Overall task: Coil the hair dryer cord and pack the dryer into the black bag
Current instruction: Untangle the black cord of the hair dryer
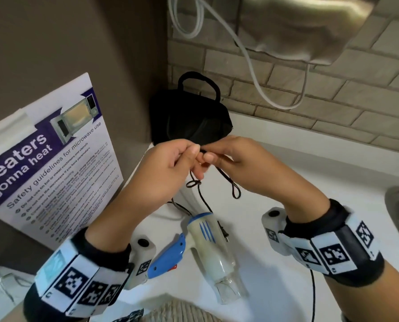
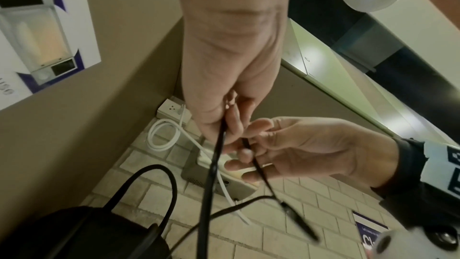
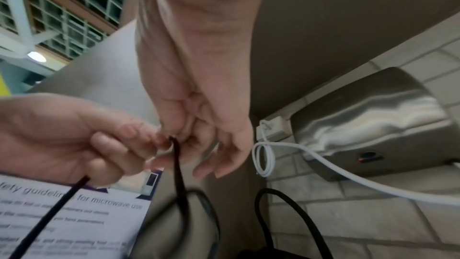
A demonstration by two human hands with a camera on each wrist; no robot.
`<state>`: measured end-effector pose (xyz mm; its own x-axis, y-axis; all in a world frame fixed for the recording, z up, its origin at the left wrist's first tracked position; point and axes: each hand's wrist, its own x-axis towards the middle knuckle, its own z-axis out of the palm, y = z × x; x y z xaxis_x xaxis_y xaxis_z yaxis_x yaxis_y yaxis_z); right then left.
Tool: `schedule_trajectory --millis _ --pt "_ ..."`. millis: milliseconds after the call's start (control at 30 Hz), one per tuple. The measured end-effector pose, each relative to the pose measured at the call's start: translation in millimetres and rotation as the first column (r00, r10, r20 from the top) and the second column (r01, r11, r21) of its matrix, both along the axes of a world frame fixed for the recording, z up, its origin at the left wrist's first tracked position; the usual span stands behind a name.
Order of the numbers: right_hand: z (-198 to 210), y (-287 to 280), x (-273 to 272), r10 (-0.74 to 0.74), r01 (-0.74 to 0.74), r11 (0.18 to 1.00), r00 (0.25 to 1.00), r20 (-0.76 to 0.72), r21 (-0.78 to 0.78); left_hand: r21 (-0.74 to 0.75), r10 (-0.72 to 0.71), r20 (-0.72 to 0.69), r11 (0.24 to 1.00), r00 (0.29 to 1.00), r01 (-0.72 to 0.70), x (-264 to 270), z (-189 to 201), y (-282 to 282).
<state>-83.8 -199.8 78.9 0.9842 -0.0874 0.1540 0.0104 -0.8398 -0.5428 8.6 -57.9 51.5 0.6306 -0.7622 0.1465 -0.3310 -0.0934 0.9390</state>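
Above the white counter (image 1: 286,182), from the head camera, I saw my left hand (image 1: 170,163) and right hand (image 1: 235,159) raised together, fingertips almost touching, both pinching the thin black cord (image 1: 203,198). Small loops of it hung beneath each hand, and it trailed down toward the hair dryer (image 1: 210,242), which lay on its side on the counter below my wrists, its blue handle (image 1: 168,259) folded toward me. The black bag (image 1: 189,122) stood in the corner behind my hands, against the brick wall (image 1: 333,89), handle upright. A microwave safety poster (image 1: 52,163) leaned at the left.

From the left wrist camera, my left hand (image 2: 231,78) had thumb and fingers curled round the cord (image 2: 211,174), which ran straight down. My right hand (image 2: 306,149) pinched another strand just beside it. The bag (image 2: 82,233) filled the lower left corner.

From the right wrist camera, my right hand (image 3: 199,105) pinched the cord (image 3: 179,166) at its fingertips, the other fingers loosely bent. My left hand (image 3: 74,137) gripped a strand running down over the poster (image 3: 74,220). A white cable (image 3: 336,168) looped near a metal hand dryer (image 3: 368,115) on the wall.
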Motion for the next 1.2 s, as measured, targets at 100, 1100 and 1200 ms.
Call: schedule_trajectory --millis 100,1100,1200 --pt "-5.8 -5.0 7.1 -0.019 0.019 1.000 1.000 -0.008 -0.001 -0.054 0.037 0.013 0.998 0.999 -0.036 -1.1 3.2 3.2" --pt "-44.8 -57.8 -7.6 -0.291 0.273 0.911 0.957 0.012 0.308 -0.104 0.103 -0.341 0.984 0.934 -0.147 19.5 -5.1 15.1" --pt "-42.8 -52.5 -14.9 -0.235 0.157 0.732 0.971 0.030 0.663 0.012 0.138 -0.424 0.989 0.895 -0.146 21.2 -30.1 7.0"
